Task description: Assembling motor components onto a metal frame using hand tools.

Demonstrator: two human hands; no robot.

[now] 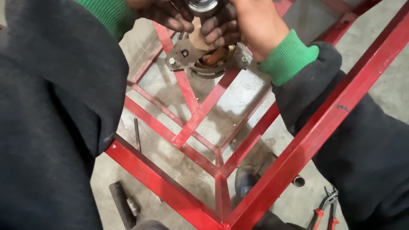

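— Two hands at the top edge, both yours, both grimy. Your left hand [164, 12] and your right hand [238, 23] meet around a round metal part [202, 5] with a shiny ring face, which runs partly out of view.

— How is the grip on it?

— Each grip is closed around that round metal part: the fingers [215, 30] of your right hand curl under it from one side, and those of your left press in from the other. It sits high, directly over a grey mounting plate [187, 55] with bolts at its corners, fixed where the bars of the red steel frame [272, 170] come together. A brown tube piece [199, 38] shows between the part and the plate; whether they touch, you cannot tell from here.

— And around you?

— Bare concrete floor [383, 85] lies under the frame. A dark shoe [246, 181] stands inside it near the corner. Red-handled pliers [326, 211] lie on the floor just outside the frame's right bar, a short pipe end [299, 182] beside them. A dark metal bar [123, 204] lies at the lower left.
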